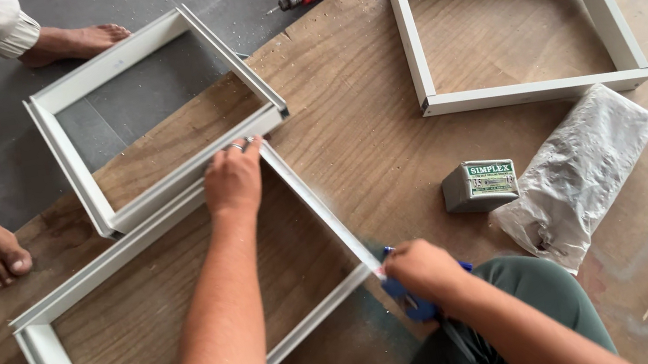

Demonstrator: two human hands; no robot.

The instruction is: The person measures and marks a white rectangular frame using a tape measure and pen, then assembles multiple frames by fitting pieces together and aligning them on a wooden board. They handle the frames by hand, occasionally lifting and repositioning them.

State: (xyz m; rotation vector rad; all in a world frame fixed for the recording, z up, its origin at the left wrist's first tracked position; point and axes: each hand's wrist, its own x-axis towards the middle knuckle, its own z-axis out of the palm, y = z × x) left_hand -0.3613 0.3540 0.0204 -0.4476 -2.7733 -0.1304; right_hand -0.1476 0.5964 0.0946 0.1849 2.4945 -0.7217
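Both hands on the white frame (184, 295).
Left hand (233, 180) grips its far corner; right hand (419, 270) clasps a blue tool (412, 304), mostly hidden, at its near corner.

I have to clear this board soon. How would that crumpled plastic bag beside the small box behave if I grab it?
The plastic bag is wrinkled and slumped, so it would probably flop and sag rather than hold its shape. Its bulging form suggests loose contents that may shift. The torn-looking end nearest the small green box could spill.
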